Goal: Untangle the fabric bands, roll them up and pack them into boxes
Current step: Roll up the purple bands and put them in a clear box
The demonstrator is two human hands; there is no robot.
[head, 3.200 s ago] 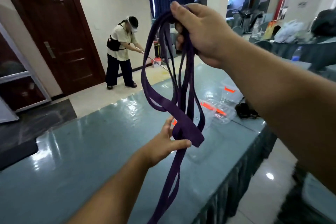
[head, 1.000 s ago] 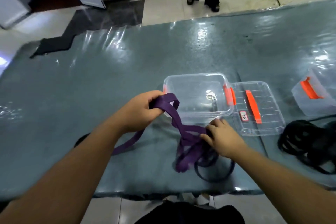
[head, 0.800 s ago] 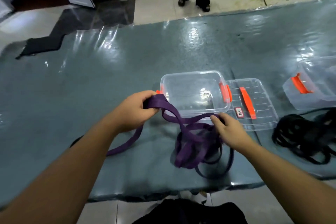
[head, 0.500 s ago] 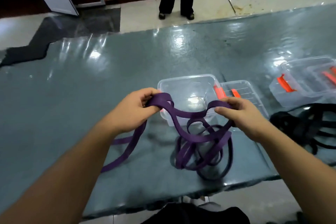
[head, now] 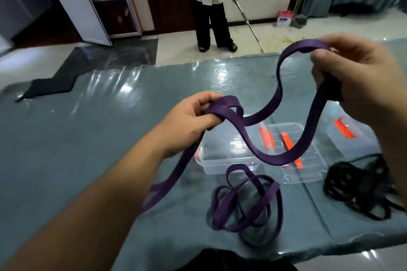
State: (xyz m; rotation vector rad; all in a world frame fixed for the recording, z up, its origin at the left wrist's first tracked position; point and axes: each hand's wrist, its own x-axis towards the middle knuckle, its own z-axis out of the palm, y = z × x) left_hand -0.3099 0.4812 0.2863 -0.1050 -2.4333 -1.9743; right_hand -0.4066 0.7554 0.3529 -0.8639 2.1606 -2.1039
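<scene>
Presently listed: one long, flat purple woven fabric band (head: 273, 103), matte and of even width, held in the air above a grey-blue table under glossy clear plastic sheeting (head: 88, 138). Left hand (head: 189, 123): fingers curled round a doubled fold of the band, gripping it; from this hand one length drops down and to the left, trailing onto the table near its front edge. Right hand (head: 352, 77): raised higher, fingers and thumb closed round the band, which arches over the top of the hand and comes out again below it. Between the two hands the band runs in two slack curves, the lower one sagging in front of the boxes. Remaining length of the purple band: a loose heap of overlapping loops (head: 246, 202) lying flat on the table near the front edge, not yet rolled. Behind the heap: one clear rectangular plastic box (head: 222, 154) with orange latches, open, with none of the band inside it. Just beside it on the right: a clear plastic lid with orange handle (head: 308, 169), lying flat. Farther right: a second clear plastic box with orange clip (head: 348, 136). At the right edge: a tangled pile of thin black bands (head: 361, 189). Beyond the table: a person in a pale shirt and dark trousers (head: 209, 6) holding a long pole.
</scene>
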